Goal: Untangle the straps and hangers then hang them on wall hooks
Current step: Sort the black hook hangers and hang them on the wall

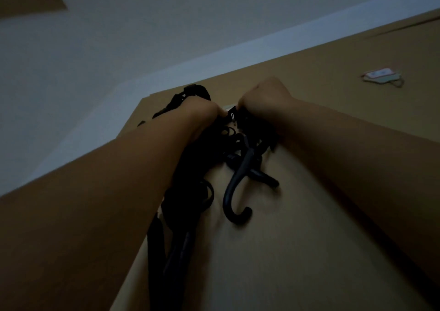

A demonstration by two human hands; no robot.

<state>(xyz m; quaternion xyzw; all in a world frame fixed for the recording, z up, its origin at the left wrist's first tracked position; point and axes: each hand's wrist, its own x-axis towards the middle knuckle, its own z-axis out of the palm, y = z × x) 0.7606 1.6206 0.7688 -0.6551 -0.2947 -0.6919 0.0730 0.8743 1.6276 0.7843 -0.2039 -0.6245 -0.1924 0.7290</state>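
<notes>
In dim light I look up at a brown door or panel [273,251]. A tangle of black straps [247,134] hangs against it near its top. My left hand [202,113] and my right hand [264,96] are raised side by side and both grip the straps at the top, around a small metal clip [232,116]. A black hanger hook [234,191] dangles below the bundle, curved end down. More black straps [176,227] trail down past my left forearm. A further strap loop [190,94] sticks up behind my left hand. Any wall hook is hidden behind my hands.
A pale wall [119,48] rises to the left and above the panel's top edge. At the upper right a small pink and green tag [381,76] with a cord hangs on the brown surface. My forearms cover much of the lower view.
</notes>
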